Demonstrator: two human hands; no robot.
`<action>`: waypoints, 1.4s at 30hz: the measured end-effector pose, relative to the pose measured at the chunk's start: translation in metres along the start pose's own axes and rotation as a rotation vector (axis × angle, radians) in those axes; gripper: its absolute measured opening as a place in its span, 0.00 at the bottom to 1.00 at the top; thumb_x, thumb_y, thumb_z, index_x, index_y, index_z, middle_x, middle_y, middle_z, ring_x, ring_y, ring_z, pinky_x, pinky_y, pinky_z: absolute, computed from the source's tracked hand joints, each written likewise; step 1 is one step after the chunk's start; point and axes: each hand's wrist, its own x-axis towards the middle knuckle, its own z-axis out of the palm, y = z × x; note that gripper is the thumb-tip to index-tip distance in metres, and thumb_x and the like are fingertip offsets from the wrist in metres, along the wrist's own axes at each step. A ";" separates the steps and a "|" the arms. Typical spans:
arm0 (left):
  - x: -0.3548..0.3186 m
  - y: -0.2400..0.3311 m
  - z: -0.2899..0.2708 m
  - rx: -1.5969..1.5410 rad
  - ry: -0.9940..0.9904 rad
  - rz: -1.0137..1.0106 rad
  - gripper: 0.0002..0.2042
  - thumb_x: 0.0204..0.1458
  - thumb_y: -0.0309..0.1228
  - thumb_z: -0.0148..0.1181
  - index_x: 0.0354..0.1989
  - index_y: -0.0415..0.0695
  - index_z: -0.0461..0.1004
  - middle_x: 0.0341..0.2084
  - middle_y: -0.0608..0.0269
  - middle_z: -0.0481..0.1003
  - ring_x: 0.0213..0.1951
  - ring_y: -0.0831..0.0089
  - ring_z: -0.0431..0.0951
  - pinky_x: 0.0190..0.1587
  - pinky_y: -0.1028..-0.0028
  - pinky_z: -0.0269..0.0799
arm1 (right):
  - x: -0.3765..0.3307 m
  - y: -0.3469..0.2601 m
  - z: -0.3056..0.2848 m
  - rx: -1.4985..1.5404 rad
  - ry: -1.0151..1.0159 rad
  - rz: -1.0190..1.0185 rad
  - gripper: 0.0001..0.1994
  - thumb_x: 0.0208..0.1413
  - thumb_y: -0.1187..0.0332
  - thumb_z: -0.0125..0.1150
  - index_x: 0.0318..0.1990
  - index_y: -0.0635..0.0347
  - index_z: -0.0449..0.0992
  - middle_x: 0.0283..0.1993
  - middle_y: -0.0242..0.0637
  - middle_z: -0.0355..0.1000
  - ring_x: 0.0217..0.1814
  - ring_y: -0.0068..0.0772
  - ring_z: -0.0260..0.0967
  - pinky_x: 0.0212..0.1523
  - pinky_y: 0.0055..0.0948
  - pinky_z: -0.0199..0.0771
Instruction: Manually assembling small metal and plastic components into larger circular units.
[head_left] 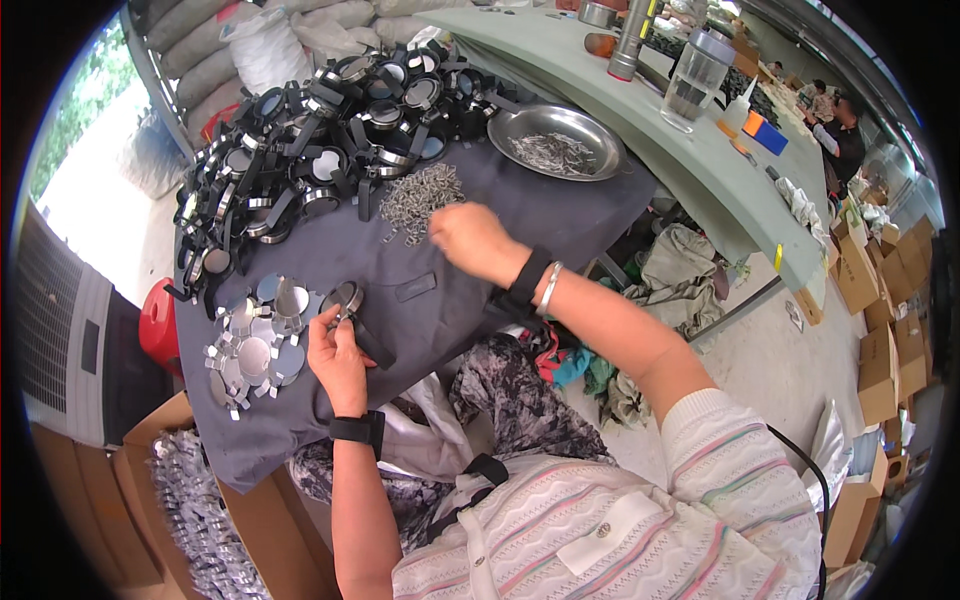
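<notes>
My left hand (340,368) grips a round metal case with a black strap (370,342), its disc tilted up at my fingertips. My right hand (478,242), fingers curled together, is at the near right edge of a heap of small metal fittings (420,195); whatever it pinches is hidden. Beside my left hand lies a pile of thin silvery discs with tabs (258,350). A small flat black strip (416,287) rests on the dark tablecloth (400,385) between my hands.
Many similar strapped cases (320,130) are piled across the table's far left. A steel dish (595,172) holds thin metal pins. On the green table behind stand a clear bottle (695,85) and a flask (632,40). A carton (270,525) sits at lower left.
</notes>
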 end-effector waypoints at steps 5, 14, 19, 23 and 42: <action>-0.001 0.005 -0.001 0.013 0.014 0.003 0.07 0.57 0.27 0.50 0.42 0.39 0.70 0.13 0.73 0.62 0.11 0.86 0.60 0.11 0.83 0.60 | 0.006 0.057 -0.015 -0.172 -0.148 0.237 0.05 0.45 0.74 0.56 0.29 0.63 0.77 0.31 0.51 0.74 0.37 0.54 0.73 0.39 0.45 0.72; -0.002 0.005 -0.003 -0.023 -0.013 -0.006 0.07 0.56 0.24 0.49 0.42 0.38 0.69 0.12 0.71 0.64 0.11 0.86 0.60 0.11 0.82 0.61 | 0.015 0.039 -0.019 -0.340 -0.263 0.281 0.07 0.47 0.75 0.55 0.32 0.66 0.78 0.37 0.54 0.75 0.42 0.52 0.74 0.42 0.42 0.74; -0.004 0.009 0.001 -0.028 -0.009 -0.030 0.07 0.56 0.23 0.50 0.42 0.40 0.69 0.12 0.71 0.64 0.11 0.86 0.61 0.11 0.82 0.60 | 0.025 0.043 -0.022 -0.339 -0.411 0.364 0.10 0.48 0.74 0.57 0.38 0.67 0.78 0.43 0.53 0.75 0.47 0.50 0.73 0.46 0.41 0.74; -0.003 0.005 -0.001 -0.030 0.004 -0.040 0.07 0.55 0.22 0.49 0.42 0.41 0.69 0.13 0.72 0.64 0.12 0.86 0.61 0.11 0.82 0.59 | 0.026 0.042 -0.028 -0.383 -0.559 0.364 0.11 0.49 0.75 0.55 0.40 0.68 0.77 0.45 0.54 0.73 0.49 0.51 0.72 0.47 0.40 0.73; 0.004 -0.009 -0.005 0.108 0.046 0.037 0.08 0.55 0.26 0.48 0.41 0.42 0.70 0.17 0.67 0.65 0.08 0.82 0.59 0.10 0.79 0.56 | 0.006 0.061 0.016 -0.347 -0.061 0.015 0.05 0.37 0.72 0.61 0.25 0.61 0.79 0.29 0.47 0.76 0.35 0.47 0.76 0.35 0.41 0.76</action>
